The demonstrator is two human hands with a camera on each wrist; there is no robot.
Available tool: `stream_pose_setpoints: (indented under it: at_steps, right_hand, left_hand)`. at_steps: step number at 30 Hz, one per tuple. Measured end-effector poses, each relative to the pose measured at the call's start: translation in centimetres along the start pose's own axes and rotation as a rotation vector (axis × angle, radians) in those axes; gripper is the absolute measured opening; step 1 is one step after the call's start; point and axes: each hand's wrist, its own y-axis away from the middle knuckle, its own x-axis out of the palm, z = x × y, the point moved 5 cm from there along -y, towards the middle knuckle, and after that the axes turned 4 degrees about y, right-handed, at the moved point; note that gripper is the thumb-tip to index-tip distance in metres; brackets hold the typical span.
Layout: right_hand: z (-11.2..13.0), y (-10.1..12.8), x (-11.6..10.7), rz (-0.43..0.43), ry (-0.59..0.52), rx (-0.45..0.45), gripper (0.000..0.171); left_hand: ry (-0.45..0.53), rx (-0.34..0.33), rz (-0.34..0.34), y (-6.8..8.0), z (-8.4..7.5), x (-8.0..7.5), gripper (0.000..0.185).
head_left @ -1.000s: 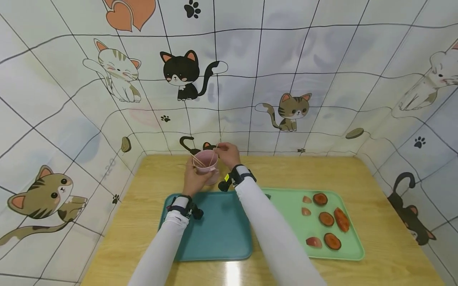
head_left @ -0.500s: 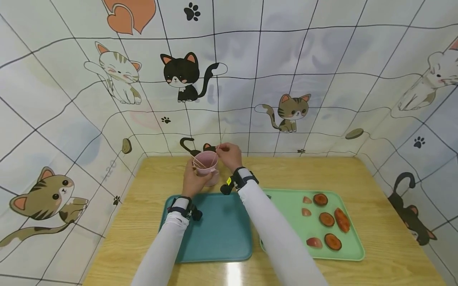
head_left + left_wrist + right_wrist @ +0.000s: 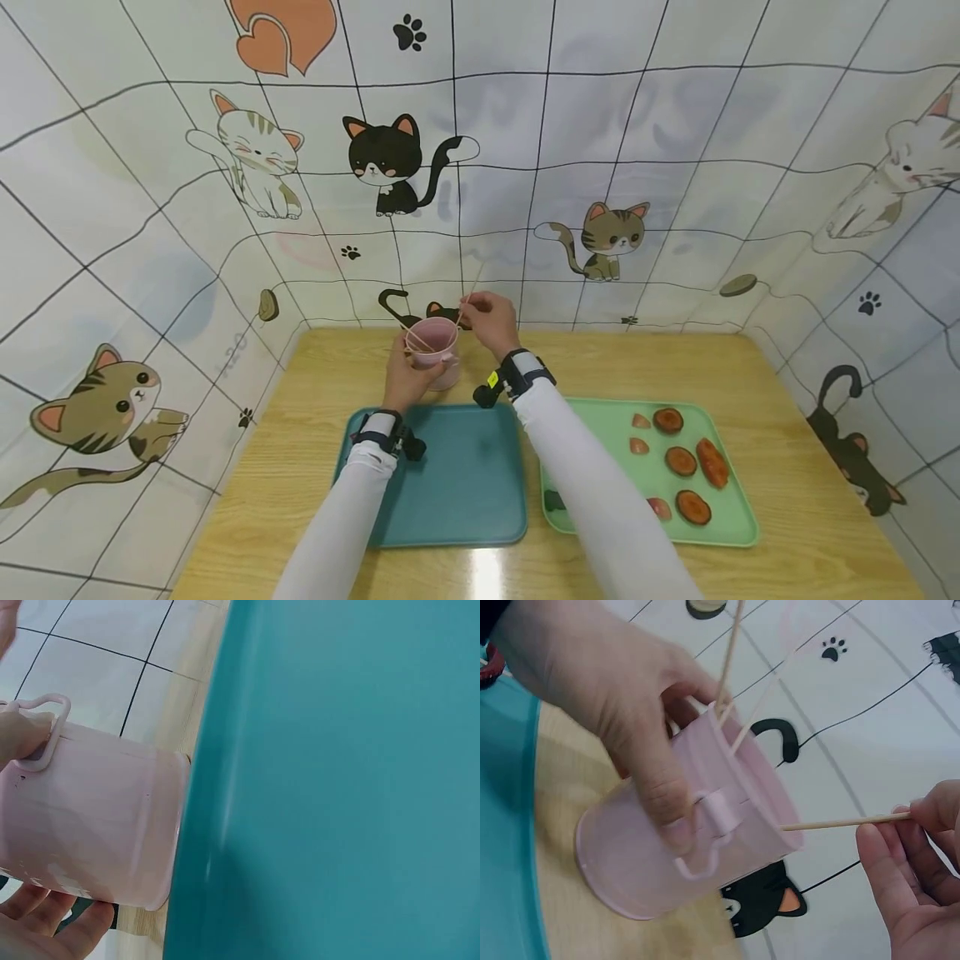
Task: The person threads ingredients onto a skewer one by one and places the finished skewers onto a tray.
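My left hand (image 3: 405, 377) grips a pink cup (image 3: 435, 348) above the far edge of the teal tray (image 3: 450, 492); the cup (image 3: 697, 847) is tilted, and its side (image 3: 90, 817) shows in the left wrist view. Thin wooden skewers (image 3: 731, 656) stick out of it. My right hand (image 3: 489, 318) pinches one skewer (image 3: 840, 822) by its end, its tip at the cup's rim.
A light green tray (image 3: 720, 533) on the right holds several red-brown food slices (image 3: 681, 460). The wooden table (image 3: 300, 433) is enclosed by walls with cat pictures (image 3: 390, 158) at the back and both sides.
My right hand has moved slightly up and right, drawing the pinched skewer farther out of the cup. The left hand and cup stay about where they were.
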Motion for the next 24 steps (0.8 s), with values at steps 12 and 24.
stream_pose_setpoints:
  at_steps: [12, 24]
  right_hand:
    - [3.4, 1.0, -3.3, 0.021, -0.12, -0.045, 0.024]
    - [5.0, 4.9, -8.4, 0.031, -0.202, -0.085, 0.02]
  left_hand:
    - [0.041, -0.018, 0.0, 0.4, -1.0, 0.1, 0.087]
    - [0.096, -0.198, 0.003, 4.4, -2.7, -1.1, 0.096]
